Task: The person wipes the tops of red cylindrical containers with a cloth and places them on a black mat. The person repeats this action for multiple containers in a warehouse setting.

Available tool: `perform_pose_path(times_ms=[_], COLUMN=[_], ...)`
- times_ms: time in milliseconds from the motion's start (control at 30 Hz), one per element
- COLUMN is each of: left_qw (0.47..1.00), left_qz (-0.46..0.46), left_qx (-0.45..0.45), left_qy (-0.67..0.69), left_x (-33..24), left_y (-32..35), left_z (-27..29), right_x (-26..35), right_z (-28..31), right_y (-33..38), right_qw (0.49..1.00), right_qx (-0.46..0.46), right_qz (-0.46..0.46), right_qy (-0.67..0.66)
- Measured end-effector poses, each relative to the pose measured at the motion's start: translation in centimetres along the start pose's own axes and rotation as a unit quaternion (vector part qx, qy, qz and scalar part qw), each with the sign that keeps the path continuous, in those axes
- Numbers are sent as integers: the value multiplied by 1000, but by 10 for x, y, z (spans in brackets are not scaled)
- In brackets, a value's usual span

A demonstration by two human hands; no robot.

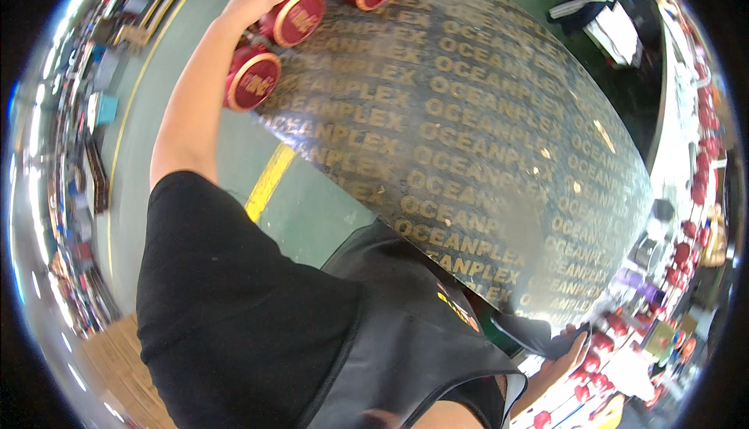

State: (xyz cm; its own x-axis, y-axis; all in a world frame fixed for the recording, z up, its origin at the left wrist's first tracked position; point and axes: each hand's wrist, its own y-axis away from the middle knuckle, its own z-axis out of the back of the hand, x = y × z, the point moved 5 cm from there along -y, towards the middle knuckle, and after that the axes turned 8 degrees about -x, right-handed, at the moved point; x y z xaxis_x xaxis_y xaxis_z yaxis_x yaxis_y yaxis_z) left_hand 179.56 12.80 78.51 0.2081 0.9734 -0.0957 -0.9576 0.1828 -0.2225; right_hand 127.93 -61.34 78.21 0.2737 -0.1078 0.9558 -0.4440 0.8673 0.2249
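Red, gold-ringed cylinders [300, 21], upper left, could be knocked off the dark printed board [468, 132] by the half-curled left hand [254, 1] touching one, grip unclear, while grey sheeting [534, 335] is pinched by the right hand [568, 359].

Red dumbbell [299, 19]: round dark red end face, gold-coloured ring, pale marking. Lies on its side at the far left edge of the dark tabletop [484, 128], left hand [259, 1] against it. Dark flexible item [538, 337]: flat, curved, held in right hand [568, 357] by the near right edge; kind undetermined.
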Motion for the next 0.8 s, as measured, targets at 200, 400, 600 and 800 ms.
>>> perform_pose_path(times_ms=[200, 400, 600, 800], left_qw=[994, 954, 730, 603], left_qz=[-47, -232, -392, -443], left_qx=[-73, -71, 141, 345], left_qy=[-65, 175, 542, 566], left_x=[-87, -407, -846, -1216], left_y=[-13, -51, 74, 249], left_z=[26, -1, -34, -136], right_x=[-5, -35, -82, -153], right_z=[27, 84, 181, 259], right_y=[18, 27, 15, 8], right_qw=[992, 976, 978, 946], right_qx=[-89, -7, -25, -91], right_qz=[-76, -128, -121, -170], right_qy=[-56, -176, -169, -261])
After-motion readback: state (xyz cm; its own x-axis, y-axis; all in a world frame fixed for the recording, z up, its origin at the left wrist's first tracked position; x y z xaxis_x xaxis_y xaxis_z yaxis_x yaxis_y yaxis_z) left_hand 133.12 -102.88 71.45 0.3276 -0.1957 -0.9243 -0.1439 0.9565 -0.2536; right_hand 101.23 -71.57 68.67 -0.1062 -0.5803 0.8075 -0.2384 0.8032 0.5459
